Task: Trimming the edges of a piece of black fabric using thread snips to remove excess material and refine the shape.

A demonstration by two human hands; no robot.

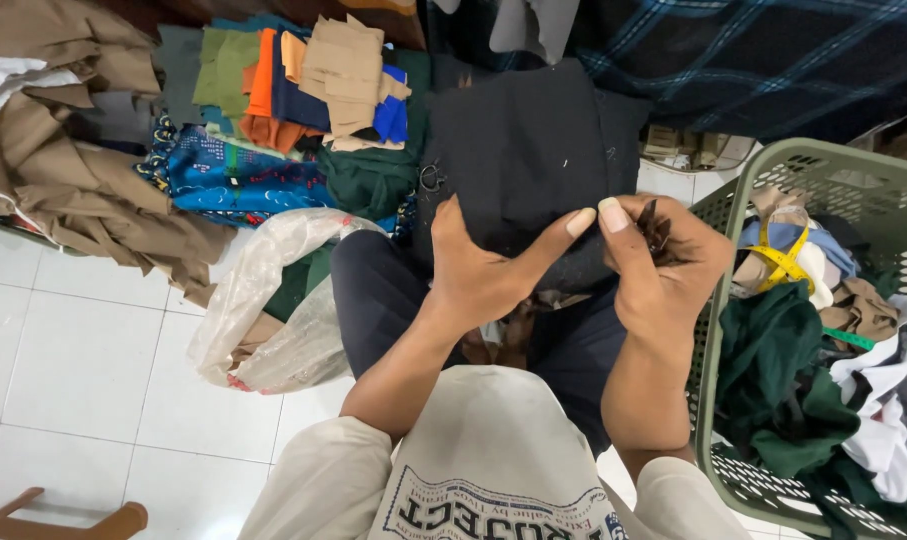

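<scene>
Both hands meet at centre frame over the black cloth piece (pixel 533 150) lying across the lap. The left hand (pixel 483 275) lays its fingers on the cloth, thumb stretched toward three o'clock. The right hand (pixel 663 270) has its grip closed on a small dark brown tuft of thread or scrap (pixel 656 232), pinched just beside the left thumb tip. At three o'clock stands the olive-green plastic laundry basket (pixel 823 165), holding dark green fabric (pixel 773 350), a yellow measuring tape (pixel 785 262), white and tan pieces. At nine o'clock, on the white tiled floor (pixel 73 360), a clear crumpled plastic bag (pixel 273 300) holds more scraps.
</scene>
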